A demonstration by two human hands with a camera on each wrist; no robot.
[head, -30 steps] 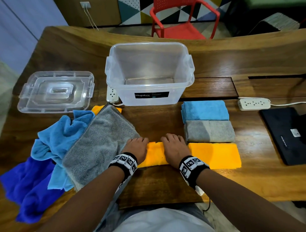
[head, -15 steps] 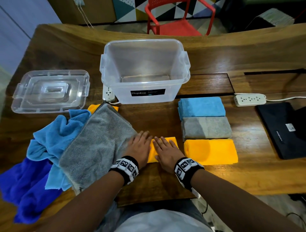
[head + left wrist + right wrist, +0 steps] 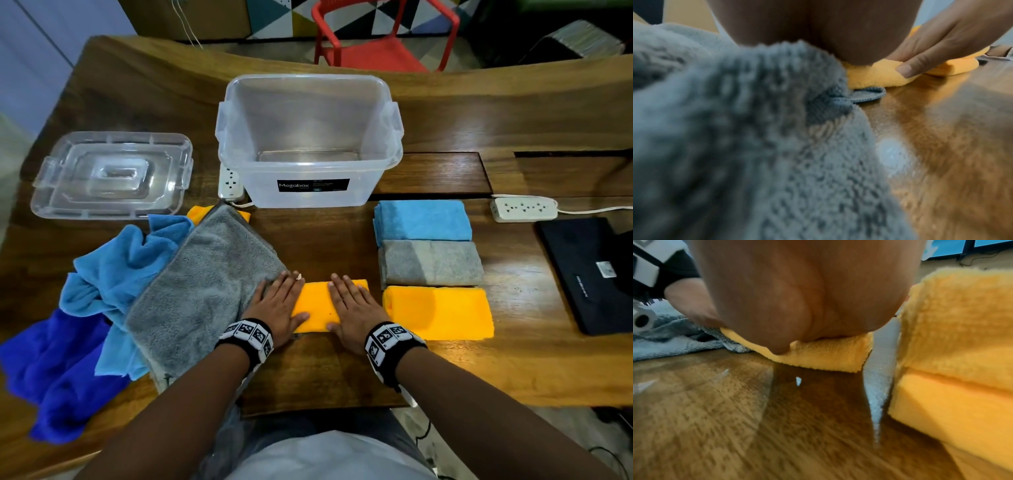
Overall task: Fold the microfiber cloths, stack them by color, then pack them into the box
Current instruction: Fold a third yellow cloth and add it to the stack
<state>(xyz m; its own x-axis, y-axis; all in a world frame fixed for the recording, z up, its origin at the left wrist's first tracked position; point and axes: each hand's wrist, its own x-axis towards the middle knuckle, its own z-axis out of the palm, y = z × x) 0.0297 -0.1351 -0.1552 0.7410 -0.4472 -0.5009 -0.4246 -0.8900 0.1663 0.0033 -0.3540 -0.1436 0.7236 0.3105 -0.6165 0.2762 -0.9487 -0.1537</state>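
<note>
Both hands lay flat, fingers straight, pressing the small folded yellow cloth onto the table: the left hand on its left end, the right hand on its right end, neither gripping. That cloth sat just left of a folded yellow stack. It looked light, soft and limp, likely to spring open unless pinched at both ends through all layers. Beyond the stack lay folded gray and light-blue cloths. Farther left of those stood the empty box.
</note>
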